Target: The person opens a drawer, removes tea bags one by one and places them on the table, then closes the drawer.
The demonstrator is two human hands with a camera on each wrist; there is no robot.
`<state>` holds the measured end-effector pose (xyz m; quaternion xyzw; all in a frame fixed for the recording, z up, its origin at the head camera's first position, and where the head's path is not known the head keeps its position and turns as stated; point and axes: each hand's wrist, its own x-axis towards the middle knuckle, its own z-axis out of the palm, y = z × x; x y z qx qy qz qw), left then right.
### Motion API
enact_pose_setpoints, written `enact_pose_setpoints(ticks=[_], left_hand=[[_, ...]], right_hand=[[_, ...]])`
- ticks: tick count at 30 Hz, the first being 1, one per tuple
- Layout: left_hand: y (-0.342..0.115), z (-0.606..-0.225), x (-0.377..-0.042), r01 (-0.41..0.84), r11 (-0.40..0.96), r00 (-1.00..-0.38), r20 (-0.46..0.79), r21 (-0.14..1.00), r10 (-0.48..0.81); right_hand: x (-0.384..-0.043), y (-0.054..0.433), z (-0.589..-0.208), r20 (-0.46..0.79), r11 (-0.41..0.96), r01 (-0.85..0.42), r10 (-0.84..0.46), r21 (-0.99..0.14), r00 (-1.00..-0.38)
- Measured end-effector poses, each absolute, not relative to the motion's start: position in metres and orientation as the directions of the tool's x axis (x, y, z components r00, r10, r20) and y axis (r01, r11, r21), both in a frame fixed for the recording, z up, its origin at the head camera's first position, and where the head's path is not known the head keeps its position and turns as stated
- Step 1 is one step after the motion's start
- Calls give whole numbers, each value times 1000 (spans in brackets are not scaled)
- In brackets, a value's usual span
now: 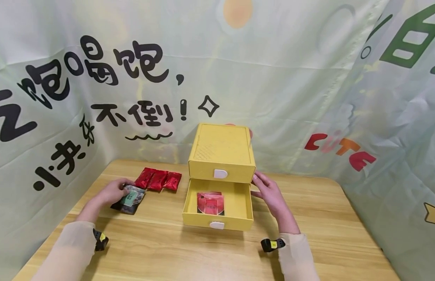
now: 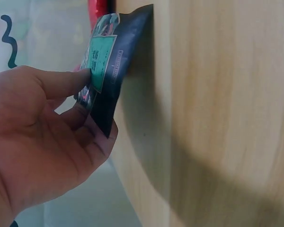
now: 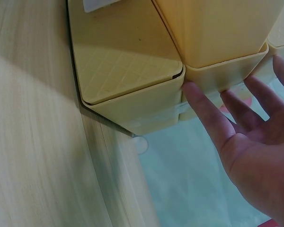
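Pinching a dark packet point(image 1: 130, 200) between thumb and fingers, the left hand point(image 1: 112, 192) holds it by one edge at the left of the wood-grained table point(image 1: 147, 249), a grip that, I judge, leaves its green label point(image 2: 101, 59) mostly clear. Whether the packet touches the wood, I cannot tell from my remote seat. The right hand point(image 1: 272, 195) grasps nothing: its extended fingers touch the side of the yellow drawer box point(image 1: 222, 142), presumably steadying it. I see the lower drawer point(image 1: 197, 220) standing pulled out, which exposes the pinkish-red packets point(image 1: 211, 205) inside. The box looks like rigid plastic, faintly crosshatched on one face, its pale handles point(image 1: 217, 225) rounded. Beyond the dark packet, red sachets point(image 1: 158, 180) gleam like crinkled foil.
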<state>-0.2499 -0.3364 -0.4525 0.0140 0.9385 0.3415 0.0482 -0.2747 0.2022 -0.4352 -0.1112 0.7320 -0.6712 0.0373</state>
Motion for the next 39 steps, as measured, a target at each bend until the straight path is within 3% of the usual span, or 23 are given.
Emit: enact_pose_setpoints(ticks=[18, 33, 39], left_hand=[[-335, -470, -254, -138, 779, -990, -101, 612, -96], [-333, -472, -250, -135, 799, -990, -53, 586, -128], [-326, -467, -243, -115, 779, -986, 24, 617, -164]], right_hand=[[-274, 201, -434, 87, 72, -104, -206, -992, -975], [-274, 201, -434, 85, 78, -104, -211, -991, -974], [-274, 201, -434, 84, 78, -102, -208, -992, -975]])
